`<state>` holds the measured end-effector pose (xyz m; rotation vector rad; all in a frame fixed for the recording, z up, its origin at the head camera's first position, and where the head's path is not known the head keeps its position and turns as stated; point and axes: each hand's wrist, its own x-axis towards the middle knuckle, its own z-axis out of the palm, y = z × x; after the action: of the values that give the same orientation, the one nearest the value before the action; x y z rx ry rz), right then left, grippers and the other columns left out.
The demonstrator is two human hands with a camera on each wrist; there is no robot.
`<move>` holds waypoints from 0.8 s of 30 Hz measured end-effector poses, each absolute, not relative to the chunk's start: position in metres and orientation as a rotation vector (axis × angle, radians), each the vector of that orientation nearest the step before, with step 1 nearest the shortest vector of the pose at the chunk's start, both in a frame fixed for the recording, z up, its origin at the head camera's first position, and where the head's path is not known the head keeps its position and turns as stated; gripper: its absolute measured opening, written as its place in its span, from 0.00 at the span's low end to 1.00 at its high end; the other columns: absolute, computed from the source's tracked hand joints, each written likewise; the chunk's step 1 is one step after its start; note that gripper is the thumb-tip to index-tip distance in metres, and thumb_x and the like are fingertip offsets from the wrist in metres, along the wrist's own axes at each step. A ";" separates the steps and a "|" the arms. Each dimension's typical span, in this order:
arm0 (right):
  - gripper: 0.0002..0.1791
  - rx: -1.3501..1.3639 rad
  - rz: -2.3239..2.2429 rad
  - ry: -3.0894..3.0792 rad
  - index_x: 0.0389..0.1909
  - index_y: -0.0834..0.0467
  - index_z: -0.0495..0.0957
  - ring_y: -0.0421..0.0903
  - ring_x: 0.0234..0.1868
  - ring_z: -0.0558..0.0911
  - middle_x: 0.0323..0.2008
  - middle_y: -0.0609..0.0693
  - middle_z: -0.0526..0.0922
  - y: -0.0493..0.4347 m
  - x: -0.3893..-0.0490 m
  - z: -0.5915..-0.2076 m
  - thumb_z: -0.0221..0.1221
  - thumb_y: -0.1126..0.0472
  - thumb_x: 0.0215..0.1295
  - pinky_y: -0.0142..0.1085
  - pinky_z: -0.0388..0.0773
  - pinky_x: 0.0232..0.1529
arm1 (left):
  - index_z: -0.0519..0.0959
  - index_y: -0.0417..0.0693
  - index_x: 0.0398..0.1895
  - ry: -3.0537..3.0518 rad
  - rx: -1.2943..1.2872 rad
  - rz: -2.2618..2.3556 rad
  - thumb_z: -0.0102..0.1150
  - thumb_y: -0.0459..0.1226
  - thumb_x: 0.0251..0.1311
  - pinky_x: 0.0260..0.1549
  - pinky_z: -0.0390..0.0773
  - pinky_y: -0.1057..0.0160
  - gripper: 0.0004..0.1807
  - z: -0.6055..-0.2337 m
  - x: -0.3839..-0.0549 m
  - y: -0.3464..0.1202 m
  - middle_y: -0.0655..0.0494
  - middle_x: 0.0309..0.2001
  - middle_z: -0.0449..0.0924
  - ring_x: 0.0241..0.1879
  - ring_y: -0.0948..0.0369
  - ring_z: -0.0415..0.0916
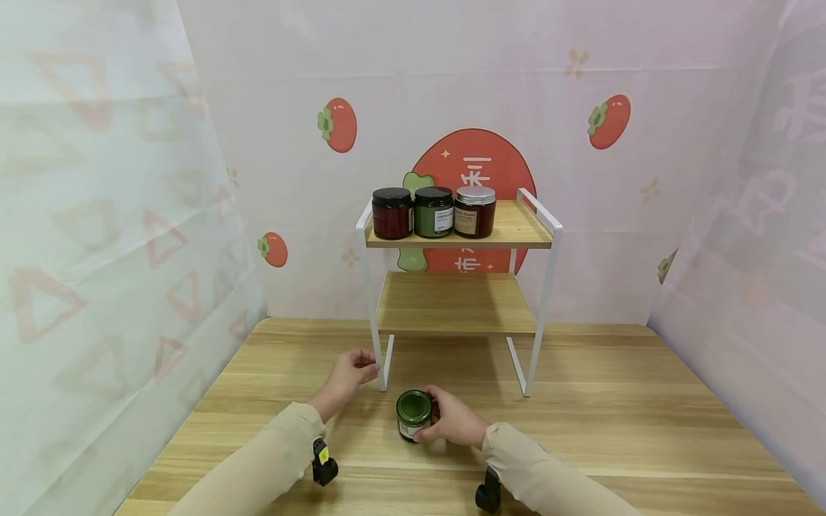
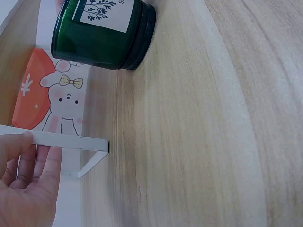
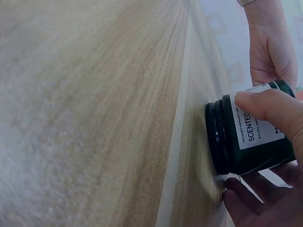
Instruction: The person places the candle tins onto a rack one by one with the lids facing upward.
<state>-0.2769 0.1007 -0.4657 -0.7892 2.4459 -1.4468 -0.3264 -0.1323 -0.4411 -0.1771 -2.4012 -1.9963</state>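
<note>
A green glass jar [image 1: 414, 419] with a white label is upside down, its black lid [image 3: 217, 137] toward the table; whether the lid touches the wood I cannot tell. My right hand [image 1: 457, 418] grips it from the right side, thumb across the label and fingers round the other side. To the left, my left hand [image 1: 351, 371] holds the front left leg [image 2: 66, 140] of a white-framed two-tier shelf [image 1: 458, 302]. The left wrist view has the thumb before the leg and fingers behind it.
Three lidded jars stand side by side on the left part of the top tier: a dark red jar [image 1: 392, 215], a green jar [image 1: 434, 215] and a silver-lidded brown jar [image 1: 475, 215]. Behind the wooden table [image 1: 619, 416] hangs a printed cloth [image 1: 290, 172].
</note>
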 end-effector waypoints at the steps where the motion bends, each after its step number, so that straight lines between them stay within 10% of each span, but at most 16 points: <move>1: 0.37 -0.783 -1.443 2.451 0.57 0.66 0.68 0.48 0.50 0.79 0.49 0.54 0.80 0.101 -0.277 -0.466 0.74 0.65 0.45 0.31 0.78 0.51 | 0.74 0.28 0.39 -2.402 -0.178 -1.997 0.56 0.22 0.60 0.44 0.85 0.61 0.05 -0.441 -0.326 -0.132 0.44 0.37 0.76 0.40 0.55 0.78; 24: 0.36 -0.743 -1.378 2.523 0.54 0.66 0.70 0.52 0.50 0.80 0.48 0.54 0.80 0.111 -0.273 -0.457 0.75 0.61 0.44 0.48 0.80 0.55 | 0.74 0.28 0.40 -2.399 -0.176 -2.003 0.56 0.22 0.61 0.42 0.86 0.63 0.06 -0.440 -0.325 -0.133 0.44 0.38 0.76 0.37 0.59 0.77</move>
<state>-0.2726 0.1110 -0.4565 -0.7432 2.5231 -1.3780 -0.3253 -0.1333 -0.4400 -0.1757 -2.3987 -2.0032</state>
